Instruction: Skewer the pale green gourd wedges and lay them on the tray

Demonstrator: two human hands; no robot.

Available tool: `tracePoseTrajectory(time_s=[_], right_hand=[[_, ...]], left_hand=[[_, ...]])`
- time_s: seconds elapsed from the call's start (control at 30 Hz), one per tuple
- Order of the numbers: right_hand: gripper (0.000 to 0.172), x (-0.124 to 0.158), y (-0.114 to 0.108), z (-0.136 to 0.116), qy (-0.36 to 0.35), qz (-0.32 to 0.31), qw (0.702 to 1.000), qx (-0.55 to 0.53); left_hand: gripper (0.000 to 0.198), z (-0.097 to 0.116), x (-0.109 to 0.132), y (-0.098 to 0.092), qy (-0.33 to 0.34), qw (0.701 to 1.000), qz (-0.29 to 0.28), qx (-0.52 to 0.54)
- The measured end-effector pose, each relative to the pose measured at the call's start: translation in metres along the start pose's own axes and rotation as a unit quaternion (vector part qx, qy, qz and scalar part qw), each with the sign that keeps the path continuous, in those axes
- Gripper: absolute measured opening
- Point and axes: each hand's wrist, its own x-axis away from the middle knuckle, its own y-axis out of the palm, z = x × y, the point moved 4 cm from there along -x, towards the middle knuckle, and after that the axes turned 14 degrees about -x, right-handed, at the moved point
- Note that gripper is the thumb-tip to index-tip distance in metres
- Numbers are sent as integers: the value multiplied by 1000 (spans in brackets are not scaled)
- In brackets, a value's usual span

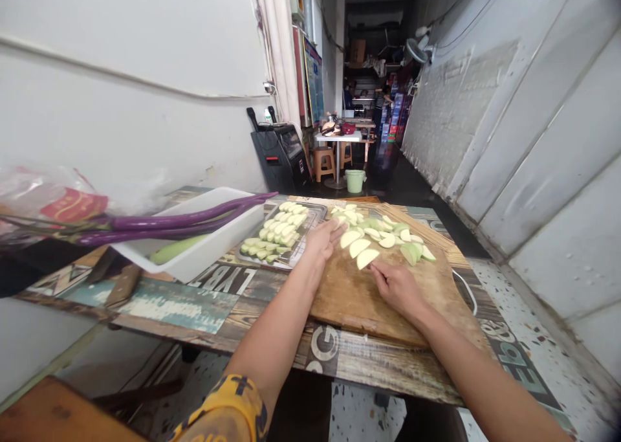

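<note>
Both open and empty, my left hand (324,236) and right hand (396,288) flank pale-green crescent vegetable slices (359,246); gathering them requires sweeping inward.

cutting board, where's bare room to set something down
Bare: the near half of the cutting board, on this side of the left hand and right hand, and the table before the white tub. Crowded: the far half, under slices.

Both hands rest on the wooden cutting board (369,299): the left hand (323,238) touches a pale eggplant slice (349,238), and the right hand (395,285) lies just below another slice (367,258). A metal tray (310,232) of slices sits to the left, beside a white tub (213,238) holding long purple eggplants (184,222).
</note>
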Motion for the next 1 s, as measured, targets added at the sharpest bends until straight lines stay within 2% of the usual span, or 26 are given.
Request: tracePoseTrajectory(time_s=[0.17, 0.5, 0.67, 0.77, 1.0], right_hand=[[27, 0, 0, 1, 0, -1, 1000, 6], [26, -1, 5, -7, -8, -25, 1000, -2], [25, 0, 6, -6, -7, -22, 1000, 1], [26, 1, 6, -6, -3, -26, 1000, 4], [29, 0, 3, -6, -1, -25, 1000, 2]], left_hand=[[8, -1, 3, 4, -15, 1000, -10, -16], [10, -6, 10, 17, -30, 995, -38, 93], [5, -2, 12, 16, 0, 998, -29, 48], [5, -2, 13, 15, -10, 1000, -18, 24], [6, -6, 13, 17, -43, 998, -42, 24]])
